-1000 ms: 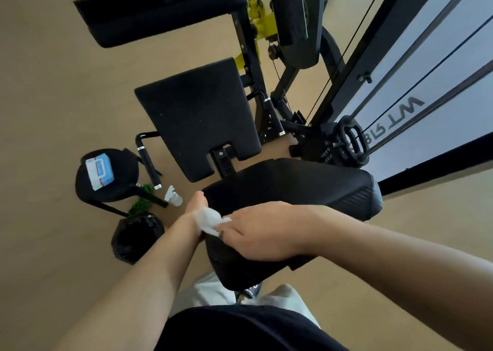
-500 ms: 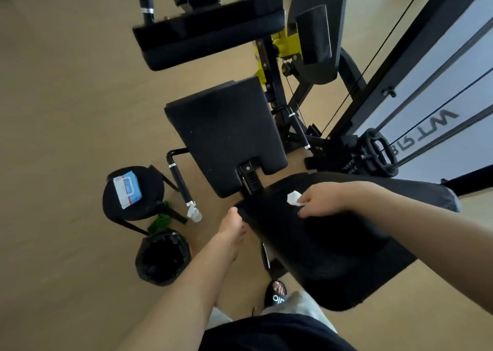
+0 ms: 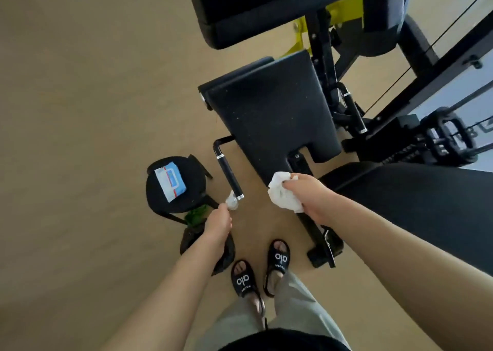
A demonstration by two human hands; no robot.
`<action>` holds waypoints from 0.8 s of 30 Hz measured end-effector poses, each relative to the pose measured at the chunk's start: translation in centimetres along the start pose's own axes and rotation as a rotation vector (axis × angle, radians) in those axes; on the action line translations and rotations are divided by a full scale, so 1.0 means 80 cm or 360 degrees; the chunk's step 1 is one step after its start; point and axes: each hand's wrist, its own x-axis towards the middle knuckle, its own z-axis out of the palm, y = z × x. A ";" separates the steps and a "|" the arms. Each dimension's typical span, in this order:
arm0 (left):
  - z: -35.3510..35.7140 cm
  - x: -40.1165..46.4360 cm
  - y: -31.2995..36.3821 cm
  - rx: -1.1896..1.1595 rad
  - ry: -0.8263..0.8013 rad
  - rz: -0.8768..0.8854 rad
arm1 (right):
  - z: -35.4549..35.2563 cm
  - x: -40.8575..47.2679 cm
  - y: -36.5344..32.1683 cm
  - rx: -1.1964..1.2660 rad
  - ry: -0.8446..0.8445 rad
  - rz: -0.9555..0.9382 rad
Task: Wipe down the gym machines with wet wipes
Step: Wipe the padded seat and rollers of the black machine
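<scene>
The right hand [image 3: 306, 196] has come off the top of the near black pad [image 3: 416, 204], where it was rubbing half a second ago, and now hangs in front of the seat pad [image 3: 269, 113] with its fingers closed around a bunched white wet wipe [image 3: 281, 194]. The wipe looks crumpled and faintly marked (grey smudges show on its folds), so my guess is that this stretch of padding is done and the wipe is either spent or headed for the next surface.

The left hand [image 3: 218, 225] has also moved: it was at the front edge of the near pad and now reaches toward the free end of the black side handle [image 3: 229, 177], where a second small white wipe [image 3: 232, 202] sits at the chromed tip. Its fingertips appear to touch that wipe, but whether they pinch it I cannot tell, since the back of the hand hides them.

Beside the handle, a round black stool [image 3: 192, 188] carries the blue-and-white wipes pack [image 3: 170, 181], and a black-lined bin [image 3: 226, 254] stands on the floor just under the left forearm. With both within reach, swapping or binning wipes should be easy; the upper pads [image 3: 266, 14] likely remain.
</scene>
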 end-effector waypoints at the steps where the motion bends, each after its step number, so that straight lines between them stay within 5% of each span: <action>1: -0.007 0.011 0.005 0.0082 0.0036 0.0019 | 0.016 0.012 -0.001 -0.0071 0.0095 -0.0004; 7: -0.041 0.097 0.062 0.0394 0.0269 0.0255 | 0.097 0.106 -0.013 -0.0198 0.0313 -0.0024; 16: -0.031 0.270 0.121 0.0647 0.0148 0.0928 | 0.195 0.290 0.020 -0.0406 0.0804 -0.0453; 24: -0.016 0.441 0.139 0.0783 0.0014 0.1641 | 0.261 0.379 0.067 -0.0739 0.0576 -0.0747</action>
